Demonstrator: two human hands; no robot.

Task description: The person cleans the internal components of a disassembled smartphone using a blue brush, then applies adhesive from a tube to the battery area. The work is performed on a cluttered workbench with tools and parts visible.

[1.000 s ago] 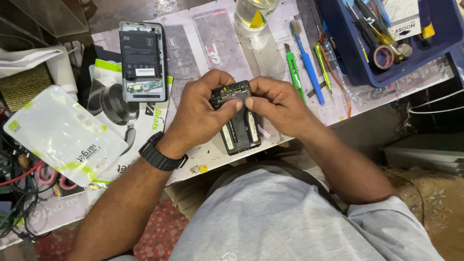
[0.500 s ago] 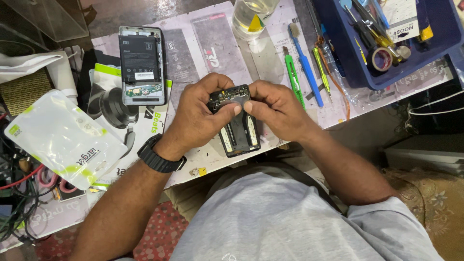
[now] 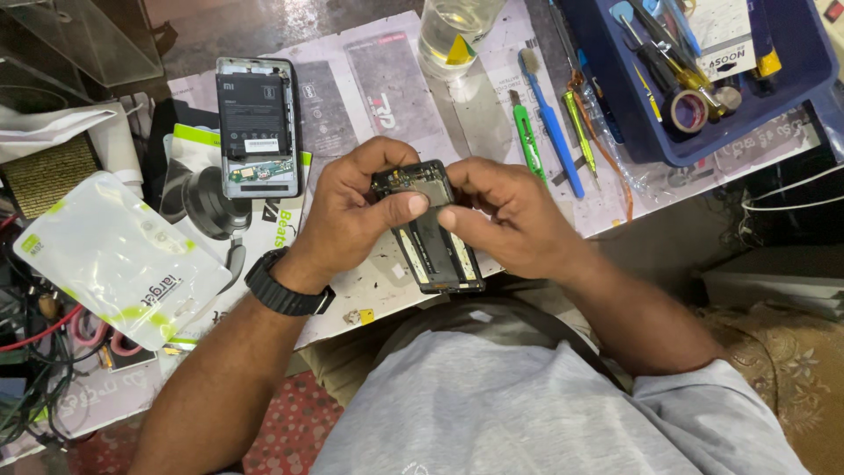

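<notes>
Both hands grip an opened black phone body (image 3: 431, 242) over the near edge of the bench. My left hand (image 3: 356, 211), with a black watch on its wrist, clasps the phone's upper left side, thumb across the top. My right hand (image 3: 505, 215) holds the upper right side, thumb pressing the middle. A second opened phone (image 3: 257, 127), showing its dark battery and circuit board, lies face down to the far left of my hands.
A white plastic pouch (image 3: 114, 255) and a headphone box (image 3: 207, 189) lie at left. A green cutter (image 3: 527, 141), blue brush (image 3: 549, 123) and tweezers lie right of my hands. A blue tool tray (image 3: 703, 145) sits far right, a clear jar (image 3: 453, 35) behind. Cables (image 3: 35, 352) tangle at left.
The hands have stayed on the black phone body, with only small shifts of the thumbs over its upper part. Nothing else has moved.
</notes>
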